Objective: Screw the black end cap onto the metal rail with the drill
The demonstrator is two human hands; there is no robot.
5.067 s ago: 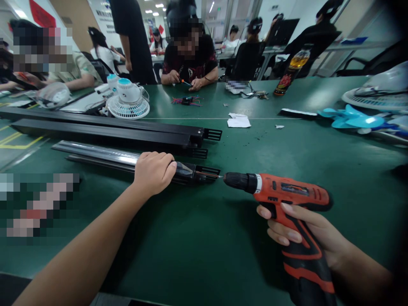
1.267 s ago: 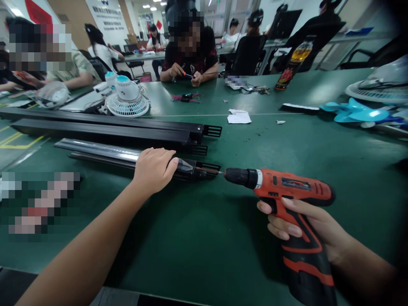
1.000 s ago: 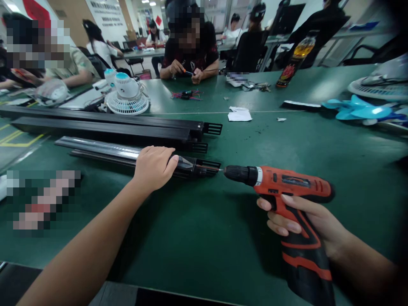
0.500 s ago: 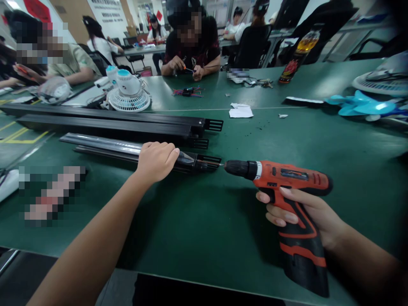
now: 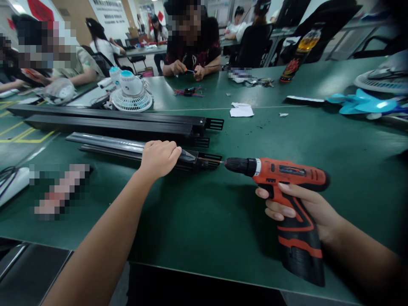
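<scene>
My right hand (image 5: 296, 204) grips an orange and black cordless drill (image 5: 283, 170), with the index finger at its trigger. The drill points left, and its thin bit reaches the slotted end of a black metal profile (image 5: 194, 159). Whether the bit turns, I cannot tell. My left hand (image 5: 160, 159) is closed over this profile from above, near its right end. A shiny clear-wrapped strip (image 5: 105, 141) lies along the top of the profile and runs under my left palm.
Longer black profiles (image 5: 111, 123) lie behind on the green table (image 5: 197, 229). White fan parts (image 5: 132, 95), a paper scrap (image 5: 241, 109), a drink bottle (image 5: 299, 55) and blue fan blades (image 5: 363, 103) stand farther back. Across the table, a person's hands (image 5: 189, 69) hold a small orange-handled tool.
The whole view has shifted slightly. Both hands keep their grips, and the drill bit stays at the profile's slotted end.
</scene>
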